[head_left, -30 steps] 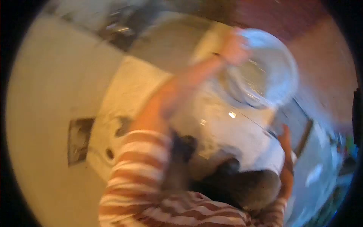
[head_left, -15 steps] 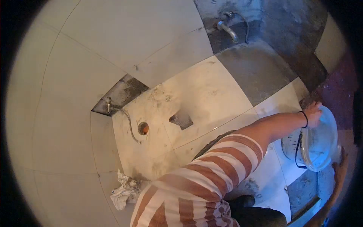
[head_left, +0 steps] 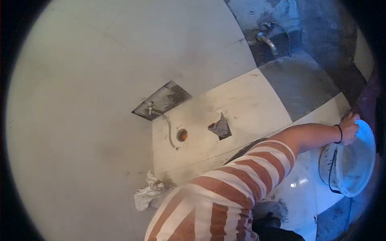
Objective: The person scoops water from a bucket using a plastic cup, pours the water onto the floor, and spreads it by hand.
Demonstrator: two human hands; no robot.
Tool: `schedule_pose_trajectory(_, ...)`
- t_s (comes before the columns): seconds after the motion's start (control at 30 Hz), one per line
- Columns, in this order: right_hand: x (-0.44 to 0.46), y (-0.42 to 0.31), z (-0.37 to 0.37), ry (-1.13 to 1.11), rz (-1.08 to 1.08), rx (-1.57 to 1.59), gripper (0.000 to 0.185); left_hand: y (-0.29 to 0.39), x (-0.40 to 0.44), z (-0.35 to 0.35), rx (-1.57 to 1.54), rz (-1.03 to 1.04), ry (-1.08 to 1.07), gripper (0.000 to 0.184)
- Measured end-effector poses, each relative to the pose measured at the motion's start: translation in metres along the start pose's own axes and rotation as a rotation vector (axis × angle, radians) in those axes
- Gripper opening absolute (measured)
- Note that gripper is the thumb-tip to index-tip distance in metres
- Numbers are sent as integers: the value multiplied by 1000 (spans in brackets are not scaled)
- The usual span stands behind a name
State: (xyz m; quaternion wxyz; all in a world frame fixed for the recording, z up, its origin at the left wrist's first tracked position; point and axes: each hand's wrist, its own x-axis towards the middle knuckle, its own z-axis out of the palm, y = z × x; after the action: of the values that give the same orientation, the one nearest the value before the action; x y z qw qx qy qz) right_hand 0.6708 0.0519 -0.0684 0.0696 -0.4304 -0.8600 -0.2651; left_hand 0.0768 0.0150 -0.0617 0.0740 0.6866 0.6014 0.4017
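At the right edge of the head view my left hand, with a black band at the wrist, is closed on the rim of a white bucket. The bucket is tilted, its open mouth towards the right and its dark handle hanging beside the rim. What is inside it is hard to make out. My right hand does not show.
A bent metal tap is on the wall at top right. Left of centre are a valve with a hose, a round floor hole, a striped cloth and a crumpled white cloth.
The view has swung so that the bucket, first near the upper middle, stands at the far right, still in my left hand. My right hand has gone out of view.
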Motion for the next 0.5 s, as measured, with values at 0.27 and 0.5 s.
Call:
schedule_pose_trajectory(0.27, -188, -154, 133, -539, 119, -87, 52, -18, 10, 25, 47, 2, 15, 21)
schedule_pose_trajectory(0.5, -233, -164, 156, -202, -204, -57, 74, -23, 20, 34, 227, 135, -35, 28)
